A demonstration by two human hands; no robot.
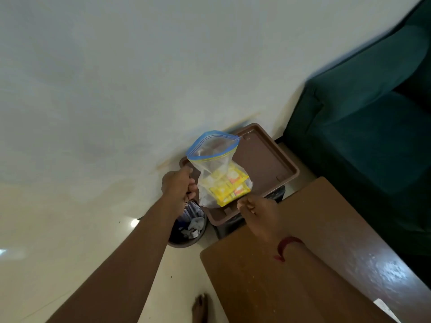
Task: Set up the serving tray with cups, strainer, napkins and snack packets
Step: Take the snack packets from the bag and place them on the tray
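A clear zip bag (213,157) with a blue seal hangs open-mouthed above a brown serving tray (275,159). Yellow and orange snack packets (229,184) lie in the bag's lower part. My left hand (178,185) grips the bag's left side. My right hand (255,209) pinches the bag's lower right corner next to the packets. The tray rests on a dark stool and nothing else shows on it; the bag hides its near left part.
A brown wooden table (268,271) fills the lower right under my right forearm. A round waste bin (189,227) with crumpled paper stands on the pale floor below my left hand. A dark green sofa (363,127) is at the right. My bare foot (200,307) shows at the bottom.
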